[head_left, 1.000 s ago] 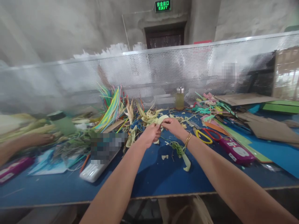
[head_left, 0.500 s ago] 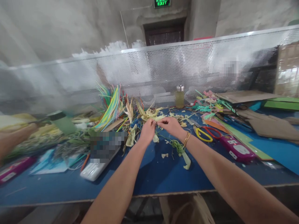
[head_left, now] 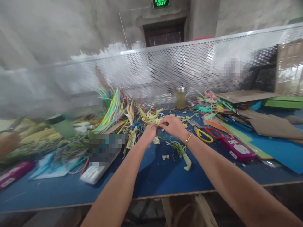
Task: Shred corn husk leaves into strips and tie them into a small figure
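My left hand (head_left: 149,134) and my right hand (head_left: 173,126) meet over the blue table, thumbs and fingertips pinched close together. Whatever is between the fingertips is too small and too covered to make out. Directly behind them lie pale yellow strips that look like dried husk (head_left: 151,116). Below the right wrist, which wears a gold bracelet (head_left: 188,138), rests a tangle of green strands (head_left: 178,148) with a pale curled strip (head_left: 187,162). A small cream scrap (head_left: 165,157) is on the table nearer to me.
Yellow-and-red-handled scissors (head_left: 205,135) and a purple device (head_left: 238,148) lie right; cardboard (head_left: 274,124) lies farther right. Left are a phone-like slab (head_left: 94,173), colourful stems (head_left: 111,110) and a green-lidded container (head_left: 61,126). A jar (head_left: 180,99) stands behind. Another person's hand (head_left: 8,143) is far left.
The view has shifted slightly. My hands stay pinched together in nearly the same place. The other person's hand at far left has drawn back toward the picture's edge.
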{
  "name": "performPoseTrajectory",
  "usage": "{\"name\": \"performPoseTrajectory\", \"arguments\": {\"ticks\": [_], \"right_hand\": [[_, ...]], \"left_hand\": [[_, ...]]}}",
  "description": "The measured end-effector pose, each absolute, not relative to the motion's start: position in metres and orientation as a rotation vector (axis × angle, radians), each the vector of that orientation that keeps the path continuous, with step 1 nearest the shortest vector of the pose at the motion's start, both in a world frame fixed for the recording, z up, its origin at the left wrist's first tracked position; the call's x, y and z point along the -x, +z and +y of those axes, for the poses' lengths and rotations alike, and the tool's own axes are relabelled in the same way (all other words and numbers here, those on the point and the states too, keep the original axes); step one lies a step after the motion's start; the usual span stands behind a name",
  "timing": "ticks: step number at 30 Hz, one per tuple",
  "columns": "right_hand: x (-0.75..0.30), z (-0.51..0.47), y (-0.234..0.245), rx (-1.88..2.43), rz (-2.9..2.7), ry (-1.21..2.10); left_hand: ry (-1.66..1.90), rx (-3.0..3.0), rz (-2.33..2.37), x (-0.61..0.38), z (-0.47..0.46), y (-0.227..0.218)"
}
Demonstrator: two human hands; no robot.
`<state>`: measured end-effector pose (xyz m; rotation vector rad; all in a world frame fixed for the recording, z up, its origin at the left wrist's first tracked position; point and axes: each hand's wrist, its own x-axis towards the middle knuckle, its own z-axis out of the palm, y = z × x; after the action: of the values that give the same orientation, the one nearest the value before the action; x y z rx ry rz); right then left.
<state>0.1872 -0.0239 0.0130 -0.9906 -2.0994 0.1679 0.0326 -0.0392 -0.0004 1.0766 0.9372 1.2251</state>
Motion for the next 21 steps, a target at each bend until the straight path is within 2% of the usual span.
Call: {"name": "performPoseTrajectory", "arguments": {"ticks": [9,15,21], "right_hand": [[-0.192,-0.02,0.014,0.977,-2.203,0.081],[-0.195,-0.019,0.015,0.981,-2.206,0.145],[-0.195,-0.022,0.019,1.077,-2.278,0.082]], "left_hand": [[0.897,-1.218,1.089,-0.021,-0.042,0.005],[0.844,-1.179,1.07,-0.013,-0.039,0.004],[0.8,-1.549,1.136,-0.016,-0.04,0.001]]}}
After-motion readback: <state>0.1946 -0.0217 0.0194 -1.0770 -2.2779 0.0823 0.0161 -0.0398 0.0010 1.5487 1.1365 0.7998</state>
